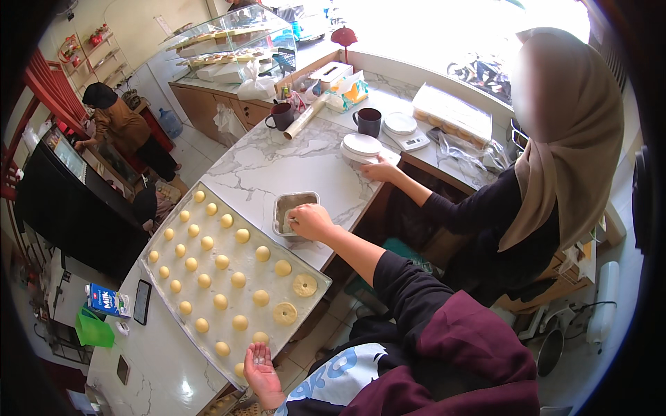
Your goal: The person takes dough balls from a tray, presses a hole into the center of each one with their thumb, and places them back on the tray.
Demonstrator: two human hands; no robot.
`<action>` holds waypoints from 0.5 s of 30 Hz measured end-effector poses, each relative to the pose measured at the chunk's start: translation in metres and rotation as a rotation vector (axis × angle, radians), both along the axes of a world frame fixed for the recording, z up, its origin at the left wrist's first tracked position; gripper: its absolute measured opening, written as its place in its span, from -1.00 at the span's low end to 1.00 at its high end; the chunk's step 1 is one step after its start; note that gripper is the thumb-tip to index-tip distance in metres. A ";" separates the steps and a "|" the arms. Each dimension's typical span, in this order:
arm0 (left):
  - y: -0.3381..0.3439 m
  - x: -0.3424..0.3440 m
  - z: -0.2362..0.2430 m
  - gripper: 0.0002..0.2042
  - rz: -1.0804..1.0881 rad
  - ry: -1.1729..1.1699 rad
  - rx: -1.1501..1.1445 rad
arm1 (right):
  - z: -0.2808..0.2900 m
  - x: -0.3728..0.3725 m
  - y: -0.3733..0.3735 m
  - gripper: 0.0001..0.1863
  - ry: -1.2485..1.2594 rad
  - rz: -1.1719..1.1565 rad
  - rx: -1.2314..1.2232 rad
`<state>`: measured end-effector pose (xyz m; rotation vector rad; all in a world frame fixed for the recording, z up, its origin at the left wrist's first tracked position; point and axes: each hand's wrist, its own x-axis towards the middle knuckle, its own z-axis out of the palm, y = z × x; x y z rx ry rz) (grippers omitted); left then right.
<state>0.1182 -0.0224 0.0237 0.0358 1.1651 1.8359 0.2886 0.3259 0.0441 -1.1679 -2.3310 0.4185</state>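
Observation:
My right hand [310, 222] reaches into a small rectangular metal tin [279, 225] on the marble table, its fingers drawn together inside; what they hold is hidden. Palm up at the tray's near edge, my left hand [262, 374] is open, with whitish traces on its fingers. Beside it lies the large baking tray [208, 260], lined with pale paper and set with rows of round yellow dough balls [238, 280]. Two pieces at the right side, flattened dough rounds [284, 313], each have a small hole in the middle.
A co-worker's hand [378, 170] touches a white round stack [362, 144] at the right. Dark mugs [368, 121], a digital scale [406, 132] and a rolled sheet [305, 118] stand farther back. A milk carton [107, 299] and phone [142, 302] lie left of the tray.

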 end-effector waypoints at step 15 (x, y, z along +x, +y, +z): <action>-0.012 -0.003 0.000 -0.78 0.074 -0.006 0.001 | 0.023 0.091 0.039 -0.11 1.105 -0.673 -0.423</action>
